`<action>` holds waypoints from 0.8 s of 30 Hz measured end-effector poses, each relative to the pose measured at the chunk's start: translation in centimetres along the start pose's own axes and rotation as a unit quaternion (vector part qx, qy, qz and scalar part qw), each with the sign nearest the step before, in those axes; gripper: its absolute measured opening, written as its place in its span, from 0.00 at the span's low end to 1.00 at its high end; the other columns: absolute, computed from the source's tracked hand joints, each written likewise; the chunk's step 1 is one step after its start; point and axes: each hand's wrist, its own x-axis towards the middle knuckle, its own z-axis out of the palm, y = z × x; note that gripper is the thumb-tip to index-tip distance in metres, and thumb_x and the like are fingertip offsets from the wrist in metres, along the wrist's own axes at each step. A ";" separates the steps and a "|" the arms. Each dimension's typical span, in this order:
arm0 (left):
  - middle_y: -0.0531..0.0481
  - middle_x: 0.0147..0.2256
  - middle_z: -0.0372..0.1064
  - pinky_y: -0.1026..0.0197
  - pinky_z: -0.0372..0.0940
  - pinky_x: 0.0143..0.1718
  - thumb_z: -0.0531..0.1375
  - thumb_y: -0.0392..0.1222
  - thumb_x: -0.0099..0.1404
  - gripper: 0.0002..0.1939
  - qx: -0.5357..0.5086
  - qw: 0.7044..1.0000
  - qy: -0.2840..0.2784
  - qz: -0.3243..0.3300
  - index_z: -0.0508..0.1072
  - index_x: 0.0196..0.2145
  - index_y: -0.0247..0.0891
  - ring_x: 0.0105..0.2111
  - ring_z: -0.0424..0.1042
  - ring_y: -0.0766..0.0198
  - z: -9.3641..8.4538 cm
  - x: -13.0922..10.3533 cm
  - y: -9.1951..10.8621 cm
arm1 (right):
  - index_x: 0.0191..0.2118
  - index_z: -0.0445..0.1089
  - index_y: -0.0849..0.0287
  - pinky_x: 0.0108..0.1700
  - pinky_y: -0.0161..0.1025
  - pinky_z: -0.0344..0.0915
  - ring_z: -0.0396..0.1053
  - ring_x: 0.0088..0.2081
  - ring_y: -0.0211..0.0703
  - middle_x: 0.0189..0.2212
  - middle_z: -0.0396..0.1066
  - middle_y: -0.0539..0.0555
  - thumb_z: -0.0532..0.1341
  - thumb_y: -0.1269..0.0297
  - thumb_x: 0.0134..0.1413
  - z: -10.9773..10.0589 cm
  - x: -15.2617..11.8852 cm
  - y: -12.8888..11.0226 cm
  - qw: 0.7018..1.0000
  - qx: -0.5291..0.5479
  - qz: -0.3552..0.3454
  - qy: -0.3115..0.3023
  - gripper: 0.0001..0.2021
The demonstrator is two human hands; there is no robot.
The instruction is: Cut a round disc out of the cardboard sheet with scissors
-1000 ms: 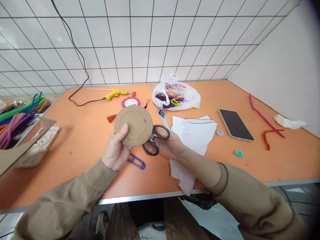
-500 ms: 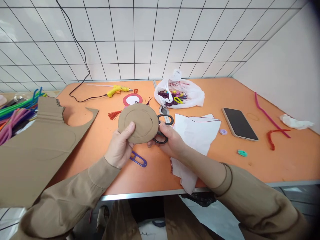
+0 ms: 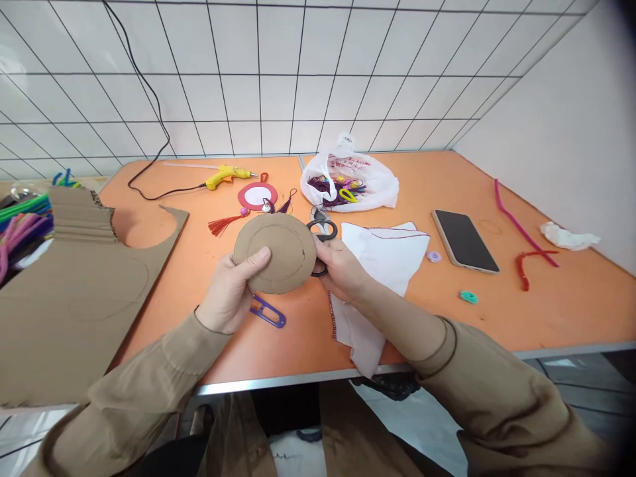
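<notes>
A round cardboard disc with a smaller circle drawn on it is held up over the table. My left hand grips its left edge, thumb lying flat on the face and fingers behind. At the disc's right edge, my right hand is closed on the rim; its fingertips are partly hidden. Just behind the disc and right hand are black-handled scissors, partly covered; I cannot tell whether the hand touches them. A purple slotted plastic piece lies below the disc. White cloth with dark red edging lies beside my right hand.
Cut cardboard overhangs the left side, near pipe cleaners. At the back are a yellow glue gun, a red-rimmed round ornament with tassel and a plastic bag of threads. A phone lies right.
The view has shifted slightly, so the table things sit a little further left. The disc has come slightly lower and nearer to me, still between both hands.
</notes>
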 end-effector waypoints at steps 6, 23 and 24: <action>0.37 0.40 0.79 0.47 0.78 0.34 0.70 0.43 0.54 0.17 0.027 0.998 -0.013 -0.057 0.79 0.40 0.33 0.44 0.76 0.38 0.1 -0.4 0.1 | 0.23 0.62 0.58 0.23 0.32 0.52 0.50 0.21 0.31 0.16 0.55 0.43 0.74 0.57 0.34 -0.3 -0.1 0.5 0.998 -0.019 0.055 -0.021 0.20; 0.39 0.44 0.78 0.50 0.71 0.52 0.66 0.39 0.58 0.15 -0.019 0.999 0.020 -0.037 0.78 0.43 0.30 0.52 0.73 0.45 -0.2 0.0 0.2 | 0.29 0.70 0.58 0.30 0.34 0.63 0.62 0.27 0.35 0.26 0.66 0.48 0.71 0.57 0.42 -0.4 0.0 -1.2 0.997 0.060 -0.042 0.019 0.13; 0.39 0.44 0.78 0.50 0.71 0.52 0.66 0.39 0.58 0.15 -0.020 0.999 0.024 -0.043 0.78 0.42 0.31 0.52 0.73 0.45 -0.2 0.0 0.2 | 0.32 0.71 0.57 0.30 0.34 0.63 0.63 0.28 0.35 0.29 0.67 0.49 0.71 0.59 0.41 -0.4 -0.1 -1.2 0.998 0.057 -0.035 0.014 0.13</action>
